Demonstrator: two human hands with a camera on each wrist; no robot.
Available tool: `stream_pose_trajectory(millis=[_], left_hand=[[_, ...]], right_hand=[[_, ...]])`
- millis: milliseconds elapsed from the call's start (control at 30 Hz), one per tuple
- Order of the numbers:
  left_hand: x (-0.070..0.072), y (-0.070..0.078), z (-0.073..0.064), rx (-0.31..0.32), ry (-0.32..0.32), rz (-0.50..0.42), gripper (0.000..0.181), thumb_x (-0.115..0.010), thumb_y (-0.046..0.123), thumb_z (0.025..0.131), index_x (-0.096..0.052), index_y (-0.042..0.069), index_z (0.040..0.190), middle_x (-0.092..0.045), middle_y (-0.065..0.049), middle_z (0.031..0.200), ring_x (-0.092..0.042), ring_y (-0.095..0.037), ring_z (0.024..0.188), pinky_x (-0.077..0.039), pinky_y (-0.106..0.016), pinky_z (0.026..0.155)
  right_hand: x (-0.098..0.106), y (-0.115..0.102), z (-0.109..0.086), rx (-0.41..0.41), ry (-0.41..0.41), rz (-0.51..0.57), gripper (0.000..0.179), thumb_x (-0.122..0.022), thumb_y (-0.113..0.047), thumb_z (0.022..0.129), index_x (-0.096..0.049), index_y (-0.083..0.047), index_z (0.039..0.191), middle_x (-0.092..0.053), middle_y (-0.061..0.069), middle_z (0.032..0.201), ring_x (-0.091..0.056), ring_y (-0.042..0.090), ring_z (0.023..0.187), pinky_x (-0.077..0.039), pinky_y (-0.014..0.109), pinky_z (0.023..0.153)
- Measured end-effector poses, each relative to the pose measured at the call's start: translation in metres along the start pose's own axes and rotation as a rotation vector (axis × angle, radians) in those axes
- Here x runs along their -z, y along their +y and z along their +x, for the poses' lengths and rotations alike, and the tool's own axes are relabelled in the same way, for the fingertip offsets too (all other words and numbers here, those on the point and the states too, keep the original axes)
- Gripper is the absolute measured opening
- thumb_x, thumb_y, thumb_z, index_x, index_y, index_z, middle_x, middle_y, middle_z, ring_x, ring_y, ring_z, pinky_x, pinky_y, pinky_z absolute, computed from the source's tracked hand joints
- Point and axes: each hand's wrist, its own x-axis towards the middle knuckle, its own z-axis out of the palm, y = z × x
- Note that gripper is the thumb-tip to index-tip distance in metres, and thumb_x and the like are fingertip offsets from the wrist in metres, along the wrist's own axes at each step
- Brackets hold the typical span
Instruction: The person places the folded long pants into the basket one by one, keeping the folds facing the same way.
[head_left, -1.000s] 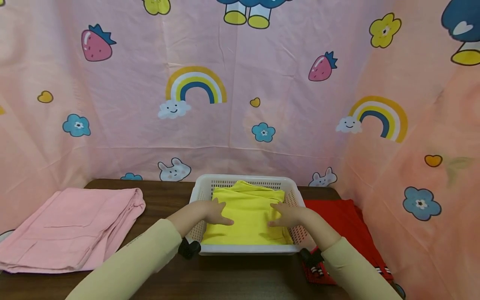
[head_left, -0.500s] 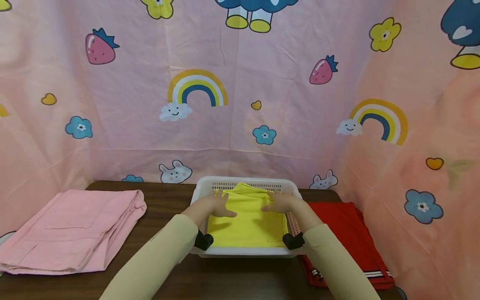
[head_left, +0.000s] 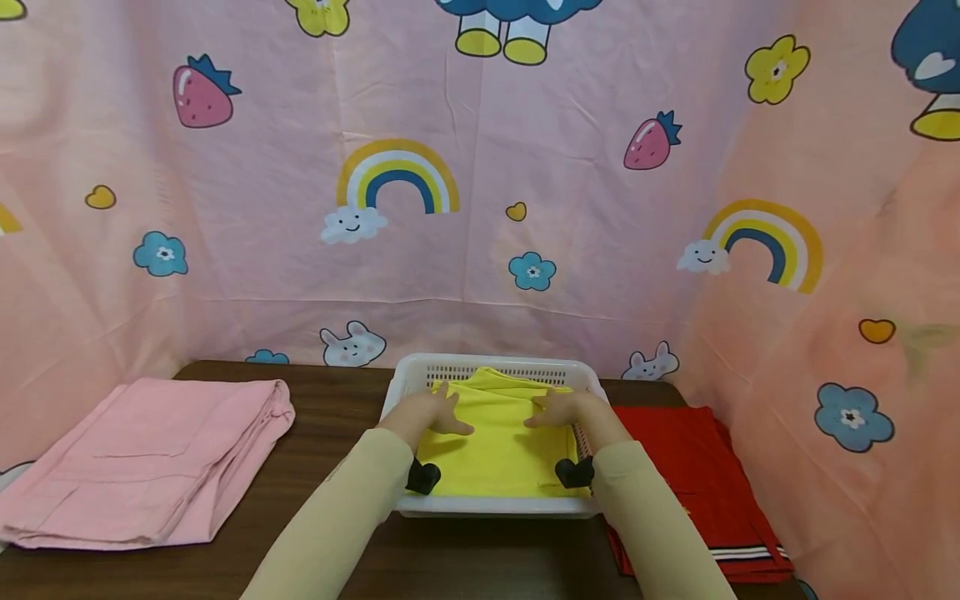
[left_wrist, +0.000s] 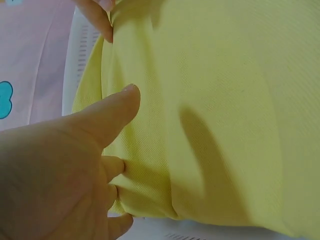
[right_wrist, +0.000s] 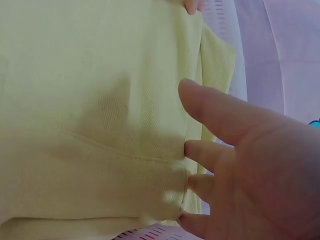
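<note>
A folded yellow garment (head_left: 495, 450) lies inside a white plastic basket (head_left: 498, 505) in the head view. My left hand (head_left: 431, 414) is at the garment's far left part, with its thumb spread away from the fingers. In the left wrist view, that hand's fingertips (left_wrist: 117, 166) touch the cloth's far edge. On the other side, my right hand (head_left: 566, 410) is at the far right part, thumb apart too. The right wrist view has its fingertips (right_wrist: 192, 149) against the folded edge of the cloth. Neither hand visibly grips the fabric.
To the left, a folded pink garment (head_left: 150, 458) lies on the dark wooden table (head_left: 330, 400). Red folded clothing with striped trim (head_left: 697, 483) lies right of the basket, partly behind my right sleeve. A printed pink curtain (head_left: 480, 275) hangs behind the table.
Both hands have moved forward over the yellow garment, from its middle toward its far edge. Over the last half second they have barely shifted.
</note>
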Motion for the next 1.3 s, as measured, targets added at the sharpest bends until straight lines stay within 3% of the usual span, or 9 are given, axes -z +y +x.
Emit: stream_pose_trajectory(millis=[200, 433, 567, 733, 833, 1100, 1300], left_hand=[[0.000, 0.010, -0.002, 0.060, 0.047, 0.026, 0.076, -0.059, 0.053, 0.090, -0.036, 0.011, 0.149, -0.017, -0.015, 0.157, -0.021, -0.038, 0.139, -0.027, -0.051, 0.107], [-0.002, 0.011, 0.001, 0.123, 0.016, -0.015, 0.075, -0.059, 0.057, 0.088, -0.042, 0.014, 0.146, -0.022, -0.012, 0.156, -0.023, -0.035, 0.139, -0.028, -0.046, 0.108], [-0.008, 0.002, 0.006, 0.060, -0.015, 0.020, 0.082, -0.058, 0.058, 0.088, -0.032, 0.011, 0.150, -0.016, -0.014, 0.157, -0.018, -0.038, 0.140, -0.026, -0.049, 0.108], [-0.012, -0.009, 0.011, 0.006, -0.051, -0.016, 0.100, -0.070, 0.055, 0.080, -0.018, 0.012, 0.154, -0.003, -0.014, 0.159, -0.013, -0.042, 0.140, -0.028, -0.053, 0.106], [-0.012, -0.011, 0.012, -0.002, -0.068, -0.017, 0.106, -0.074, 0.054, 0.077, -0.015, 0.013, 0.154, 0.000, -0.014, 0.159, -0.014, -0.042, 0.140, -0.030, -0.052, 0.105], [-0.005, -0.013, 0.008, -0.044, -0.103, -0.005, 0.101, -0.070, 0.053, 0.081, -0.013, 0.013, 0.155, 0.002, -0.015, 0.159, -0.010, -0.042, 0.141, -0.025, -0.057, 0.106], [-0.001, -0.012, 0.001, -0.098, -0.134, -0.002, 0.098, -0.066, 0.055, 0.084, -0.012, 0.015, 0.155, 0.003, -0.014, 0.159, -0.003, -0.041, 0.142, -0.023, -0.057, 0.106]], right_hand=[[-0.003, 0.004, 0.006, 0.003, -0.013, 0.064, 0.070, -0.056, -0.043, 0.095, -0.029, -0.010, 0.151, -0.015, 0.018, 0.156, -0.010, 0.032, 0.143, -0.012, 0.051, 0.112], [-0.009, 0.005, 0.014, -0.001, -0.017, 0.082, 0.070, -0.059, -0.043, 0.092, -0.035, -0.010, 0.149, -0.022, 0.016, 0.155, -0.014, 0.031, 0.143, -0.013, 0.048, 0.113], [-0.011, 0.003, 0.014, -0.009, -0.014, 0.034, 0.075, -0.062, -0.045, 0.090, -0.033, -0.009, 0.149, -0.022, 0.017, 0.154, -0.018, 0.033, 0.141, -0.018, 0.049, 0.111], [-0.012, 0.001, 0.011, -0.031, -0.057, 0.050, 0.095, -0.075, -0.042, 0.081, -0.022, -0.010, 0.153, -0.005, 0.021, 0.157, -0.006, 0.035, 0.142, -0.015, 0.051, 0.111], [-0.013, 0.002, 0.011, -0.034, -0.064, 0.056, 0.102, -0.079, -0.040, 0.077, -0.019, -0.012, 0.154, -0.003, 0.020, 0.157, -0.002, 0.036, 0.143, -0.013, 0.052, 0.111], [-0.009, 0.010, 0.005, 0.007, -0.053, 0.108, 0.101, -0.078, -0.044, 0.076, -0.021, -0.013, 0.154, -0.004, 0.017, 0.158, -0.004, 0.035, 0.143, -0.012, 0.054, 0.111], [-0.008, 0.015, -0.001, 0.039, -0.033, 0.076, 0.091, -0.073, -0.046, 0.080, -0.026, -0.015, 0.152, -0.014, 0.017, 0.157, -0.009, 0.034, 0.143, -0.013, 0.056, 0.110]])
